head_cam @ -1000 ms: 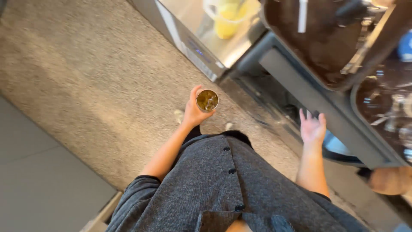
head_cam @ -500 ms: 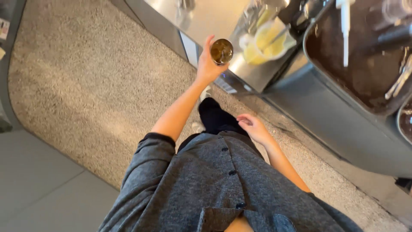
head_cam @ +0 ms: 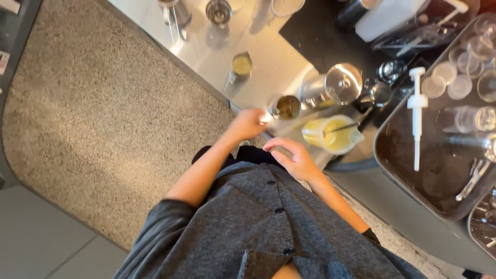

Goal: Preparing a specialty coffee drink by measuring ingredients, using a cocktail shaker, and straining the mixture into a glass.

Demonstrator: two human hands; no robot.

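Left hand [head_cam: 248, 124] grips a small metal cup [head_cam: 285, 107] of dark amber liquid at its side, fingers closed round it, and holds it at the near edge of the steel surface [head_cam: 206, 57]; half a second ago the same cup was raised higher over that edge, and a second ago it was carried over the speckled floor mat [head_cam: 103, 113], so the cup has been brought from the walkway up to the work area and appears about to be set down or poured. Right hand [head_cam: 292, 157] is empty, fingers loosely curled, hanging just below a pale yellow pitcher [head_cam: 333, 135] with a dark stirrer in it; a second ago it was spread wide at the person's side. A second small metal cup [head_cam: 240, 66] with yellowish liquid stands farther back on the surface, well apart from the held one. A polished metal shaker [head_cam: 336, 85] stands just behind the pitcher. To the right, a dark tray [head_cam: 403, 155] holds a white pump dispenser [head_cam: 416, 116] and clear glasses. Packages and signs: a small pale card [head_cam: 9, 6] sits at the top left corner beyond the mat; its print is too small to judge.
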